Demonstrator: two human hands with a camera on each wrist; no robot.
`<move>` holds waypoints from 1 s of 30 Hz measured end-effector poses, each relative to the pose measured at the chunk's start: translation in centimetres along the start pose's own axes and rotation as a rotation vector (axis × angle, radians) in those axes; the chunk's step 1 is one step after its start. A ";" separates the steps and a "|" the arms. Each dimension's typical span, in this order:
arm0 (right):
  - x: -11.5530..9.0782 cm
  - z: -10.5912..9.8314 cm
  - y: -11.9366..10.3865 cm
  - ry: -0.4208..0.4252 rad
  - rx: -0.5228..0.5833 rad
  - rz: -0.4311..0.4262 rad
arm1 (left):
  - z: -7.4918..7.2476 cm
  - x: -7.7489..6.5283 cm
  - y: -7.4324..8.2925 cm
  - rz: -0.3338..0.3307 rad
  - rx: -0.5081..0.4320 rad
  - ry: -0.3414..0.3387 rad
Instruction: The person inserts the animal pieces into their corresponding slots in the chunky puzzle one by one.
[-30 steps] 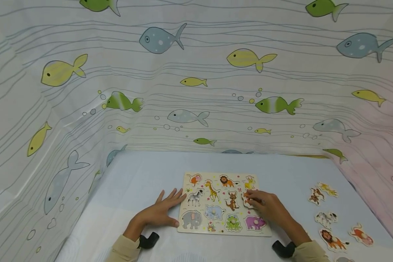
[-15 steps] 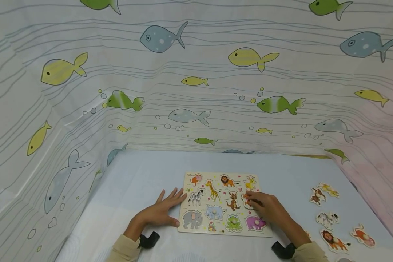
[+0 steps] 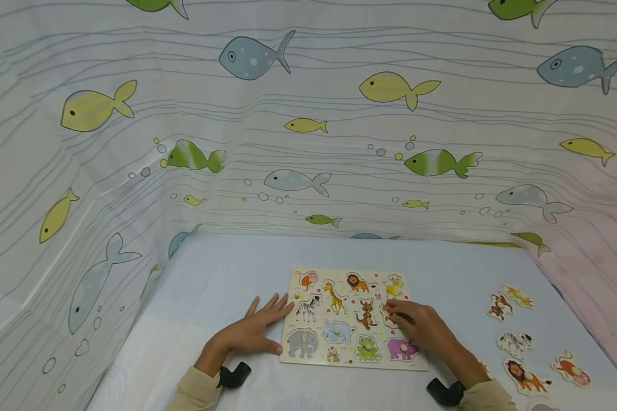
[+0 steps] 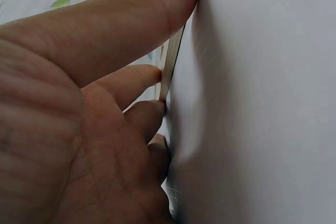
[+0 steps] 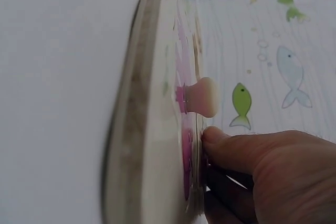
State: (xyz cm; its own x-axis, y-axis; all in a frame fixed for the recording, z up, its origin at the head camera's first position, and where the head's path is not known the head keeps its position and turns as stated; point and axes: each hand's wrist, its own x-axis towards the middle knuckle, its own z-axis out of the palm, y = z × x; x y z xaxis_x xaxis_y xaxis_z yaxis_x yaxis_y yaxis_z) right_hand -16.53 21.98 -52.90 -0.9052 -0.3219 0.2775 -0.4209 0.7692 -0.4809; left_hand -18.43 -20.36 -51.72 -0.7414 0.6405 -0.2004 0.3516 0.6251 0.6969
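Here's the wooden puzzle board [image 3: 347, 361], lying flat on the white-covered table [image 3: 221, 257], and three knobbed pieces are sitting in its recesses: blue rhino [image 3: 329, 331], green frog [image 3: 361, 354] and purple hippo [image 3: 396, 350]. And over the board's right side, the right hand [image 3: 425, 328] has thumb and fingers pinching the orange animal piece [image 3: 388, 321]! Fingers cover most of it, so whether it's fully seated, I can't tell. On the board's left edge, the left hand [image 3: 249, 332] is spread wide, fingertips and thumb touching that edge.

Now the directions: the visible sliver of the orange piece runs along the board's near-to-far line; its facing is hidden. The board's near edge runs left to right. Right of the board, the loose lion [image 3: 525, 377] has its head toward the board, tail away; the zebra [image 3: 515, 343] turns its head away from it.

Count them: eleven animal pictures on the board. Loose to its right, five plainly visible, with the kangaroo [image 3: 500, 307], yellow animal [image 3: 520, 297] and monkey [image 3: 571, 368] completing them, plus a cut-off grey piece [image 3: 542, 407] and an orange scrap [image 3: 485, 366] peeking out beside the right wrist.
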 end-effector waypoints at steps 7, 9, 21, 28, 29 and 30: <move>-0.1 0.1 -0.2 -0.007 -0.014 -0.022 | 0.0 0.0 -0.1 0.000 -0.002 0.001; 0.0 0.0 -0.2 -0.008 -0.025 -0.034 | 0.1 0.1 -0.1 -0.004 0.000 0.003; -0.1 -2.0 -0.8 0.012 0.029 0.064 | 0.1 0.1 -0.1 0.010 0.010 0.012; -0.8 -6.0 0.3 0.159 0.008 0.107 | 0.1 0.0 0.1 0.006 -0.010 0.011; -0.9 -6.7 0.5 0.168 0.004 0.124 | 0.1 -0.1 0.2 0.004 -0.010 0.011; -1.1 -7.4 0.9 0.173 0.007 0.147 | 0.1 -0.1 0.2 0.005 -0.010 0.012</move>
State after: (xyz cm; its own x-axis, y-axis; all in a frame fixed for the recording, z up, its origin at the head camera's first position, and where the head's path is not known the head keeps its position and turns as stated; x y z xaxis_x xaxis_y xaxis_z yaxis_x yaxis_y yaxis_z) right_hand -15.42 27.10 -47.45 -0.9337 -0.1064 0.3419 -0.2858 0.7966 -0.5327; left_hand -18.30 -20.26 -51.62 -0.7461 0.6385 -0.1887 0.3497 0.6170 0.7051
